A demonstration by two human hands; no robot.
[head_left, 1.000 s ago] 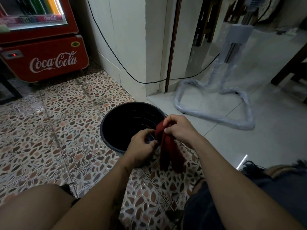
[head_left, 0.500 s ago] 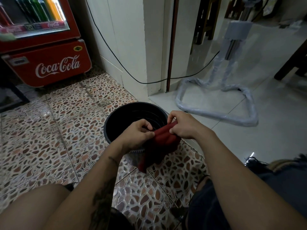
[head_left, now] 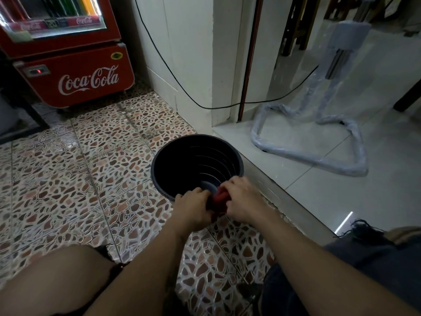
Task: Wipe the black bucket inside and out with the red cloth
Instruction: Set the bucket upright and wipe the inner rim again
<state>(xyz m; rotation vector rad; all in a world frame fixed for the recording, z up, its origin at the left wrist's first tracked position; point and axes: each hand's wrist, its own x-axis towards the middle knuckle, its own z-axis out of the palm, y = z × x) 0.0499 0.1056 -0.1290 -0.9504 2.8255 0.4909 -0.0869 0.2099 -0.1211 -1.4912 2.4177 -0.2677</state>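
Note:
The black bucket (head_left: pixel 182 165) stands upright on the patterned floor tiles, its ribbed inside facing me. At its near rim, my left hand (head_left: pixel 193 209) and my right hand (head_left: pixel 242 200) are both closed on the red cloth (head_left: pixel 220 198), which is bunched small between them. Only a little of the cloth shows between the fingers. The hands hide the bucket's near rim.
A red Coca-Cola cooler (head_left: pixel 75 65) stands at the back left. A white wall corner (head_left: pixel 205 76) with a black cable (head_left: pixel 173 80) is behind the bucket. A plastic-wrapped stand (head_left: pixel 319 142) sits on the raised pale floor to the right. My knees frame the bottom.
The cloth hung loose from my hands a second ago; now it is gathered into a tight bunch between both hands at the bucket's near rim.

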